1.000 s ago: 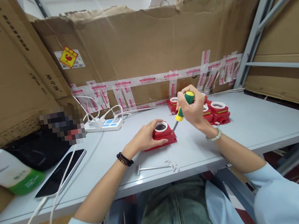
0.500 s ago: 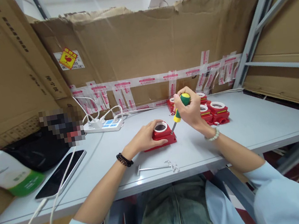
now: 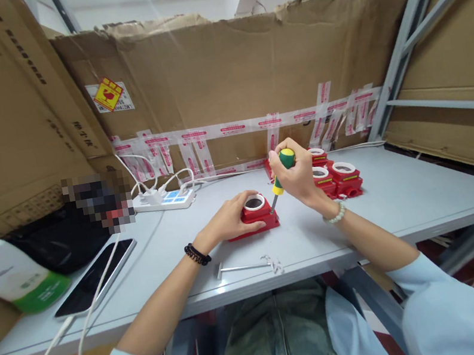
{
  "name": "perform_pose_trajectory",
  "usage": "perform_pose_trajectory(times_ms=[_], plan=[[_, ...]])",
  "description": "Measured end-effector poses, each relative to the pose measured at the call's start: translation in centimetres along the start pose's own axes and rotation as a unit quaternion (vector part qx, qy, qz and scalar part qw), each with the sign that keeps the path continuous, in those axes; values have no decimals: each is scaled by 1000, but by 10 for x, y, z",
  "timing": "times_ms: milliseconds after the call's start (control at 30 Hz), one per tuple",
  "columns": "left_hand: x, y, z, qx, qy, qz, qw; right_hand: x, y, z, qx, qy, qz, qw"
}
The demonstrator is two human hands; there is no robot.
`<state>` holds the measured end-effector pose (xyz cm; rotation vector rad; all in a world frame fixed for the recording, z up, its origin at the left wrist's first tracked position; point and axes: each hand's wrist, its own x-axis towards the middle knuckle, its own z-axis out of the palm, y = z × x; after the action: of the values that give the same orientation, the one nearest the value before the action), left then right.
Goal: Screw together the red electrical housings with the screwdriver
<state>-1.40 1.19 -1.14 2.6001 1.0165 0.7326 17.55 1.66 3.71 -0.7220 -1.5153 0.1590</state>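
My left hand (image 3: 237, 218) is wrapped round a red housing (image 3: 262, 221) with a white ring on top, which it presses to the table. In my right hand (image 3: 297, 172) is a screwdriver (image 3: 287, 159) with a green and yellow handle, gripped in closed fingers. Its shaft slants down to the left, and the tip meets the right-hand corner of the housing. Whether a screw sits under the tip is too small to tell. Nearer the table's front edge lies a thin metal hex key (image 3: 245, 267) beside a few small pale bits (image 3: 275, 264).
Several more red housings (image 3: 347, 180) stand behind my right hand. A white power strip (image 3: 165, 199) with plugged cables lies at the back left. Further left are a phone (image 3: 94, 278), a black bag (image 3: 63, 240) and a white-green bottle (image 3: 12, 273). Cardboard (image 3: 219, 71) walls the back.
My right hand and the screwdriver handle have shifted slightly left, so the screwdriver stands a little more upright. The tip stays at the housing's corner. My left hand has not moved.
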Motion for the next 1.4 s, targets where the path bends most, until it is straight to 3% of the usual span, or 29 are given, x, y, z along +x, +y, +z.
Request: perform_pose_trajectory(times_ms=[200,433,567,633,733,833,933,1033,1200,1300,1400], plan=[[0,-2,1,3,1,-3,1000,4,-3,6,-29,-9,5,1000],[0,-2,1,13,0,-8,1000,9,-8,16,-176,-37,-11,984],[1,0,1,9,-4,-10,1000,9,-8,18,-197,-49,-20,979],[1,0,1,4,-4,-9,1000,12,-7,15,-166,-93,-27,981],[1,-1,1,-4,-3,-6,1000,21,-2,8,-37,-211,-32,976],[0,-3,1,-9,-4,-6,1000,32,5,1,93,-324,7,942],[0,-1,-1,10,-3,-21,1000,34,9,-2,157,-371,42,914],[8,7,0,3,26,-16,1000,30,10,2,209,-353,46,911],[34,18,10,-188,24,5,982,24,13,11,271,-296,59,914],[42,17,17,-244,41,-35,968,24,12,8,221,-285,60,931],[43,15,22,-257,59,-54,963,23,6,2,103,-227,24,968]])
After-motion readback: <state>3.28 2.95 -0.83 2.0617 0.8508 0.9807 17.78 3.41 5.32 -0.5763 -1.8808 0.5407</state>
